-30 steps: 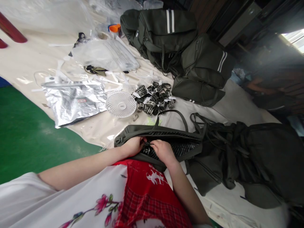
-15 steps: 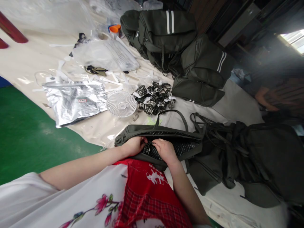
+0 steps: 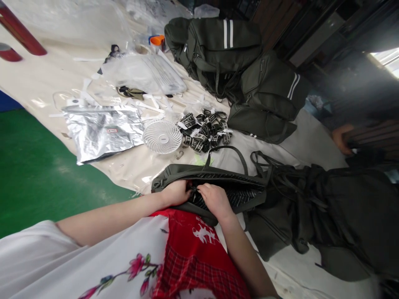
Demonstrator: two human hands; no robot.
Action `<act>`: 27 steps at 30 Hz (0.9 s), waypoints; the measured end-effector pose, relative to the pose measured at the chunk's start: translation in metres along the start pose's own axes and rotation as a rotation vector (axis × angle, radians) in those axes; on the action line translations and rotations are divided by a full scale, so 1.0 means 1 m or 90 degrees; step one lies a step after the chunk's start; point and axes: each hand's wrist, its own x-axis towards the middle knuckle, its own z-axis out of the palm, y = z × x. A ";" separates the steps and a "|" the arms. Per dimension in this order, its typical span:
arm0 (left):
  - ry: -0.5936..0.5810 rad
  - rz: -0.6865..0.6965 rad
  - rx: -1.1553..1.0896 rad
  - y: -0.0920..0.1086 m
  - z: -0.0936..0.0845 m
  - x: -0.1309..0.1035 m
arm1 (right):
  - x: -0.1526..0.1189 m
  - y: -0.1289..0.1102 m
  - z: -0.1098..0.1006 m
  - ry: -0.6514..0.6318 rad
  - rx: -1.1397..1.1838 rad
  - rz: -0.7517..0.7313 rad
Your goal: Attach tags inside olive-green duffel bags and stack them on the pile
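In front of me lies a dark olive bag (image 3: 170, 172), its mouth gaping and its black lining (image 3: 243, 194) patterned with white print. My left hand (image 3: 177, 192) reaches into the left end of the opening, fingers bent and partly hidden inside. Close beside it, my right hand (image 3: 215, 201) pinches at the opening with thumb and fingertips together. Something small and dark lies between the two hands' fingertips; its kind does not show. A carry handle (image 3: 238, 150) stands up from the bag's far side.
Beyond the bag lie a bundle of black straps with white lettering (image 3: 204, 129), a white round fan (image 3: 162, 137) and a silver foil pouch (image 3: 104, 131). Stuffed olive bags (image 3: 224, 50) stand at the back. More dark bags (image 3: 352, 211) lie right. Another person's hand (image 3: 341, 139) shows at far right.
My left fingers have gone a little deeper into the bag. The right hand has shifted slightly left, still pinched. The other person's hand at the right has moved; the view has tilted slightly.
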 end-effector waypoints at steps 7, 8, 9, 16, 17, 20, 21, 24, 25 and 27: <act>0.007 -0.025 0.091 0.013 -0.007 -0.009 | 0.002 -0.004 -0.002 0.020 0.006 -0.002; 0.010 -0.018 0.107 0.013 -0.008 -0.010 | 0.002 -0.004 -0.002 0.020 0.010 -0.003; 0.010 -0.013 0.121 0.014 -0.008 -0.010 | 0.002 -0.004 -0.001 0.019 0.012 -0.003; -0.039 0.001 0.104 0.008 -0.008 -0.006 | 0.002 -0.002 0.000 0.007 0.045 0.015; -0.041 0.007 0.092 0.006 -0.007 -0.005 | 0.003 -0.001 0.000 0.006 0.050 0.019; -0.038 0.020 0.059 0.000 -0.005 -0.002 | 0.004 -0.001 -0.002 0.000 0.059 0.024; -0.039 0.022 0.051 -0.002 -0.004 -0.001 | 0.004 -0.001 -0.002 -0.002 0.063 0.025; -0.036 0.019 0.047 -0.003 -0.003 -0.001 | 0.004 0.000 -0.003 -0.006 0.073 0.032; -0.035 0.019 0.049 -0.003 -0.002 -0.002 | 0.004 0.001 -0.003 -0.006 0.074 0.033; -0.029 0.027 0.067 -0.002 -0.002 -0.003 | 0.004 0.001 -0.001 -0.008 0.071 0.036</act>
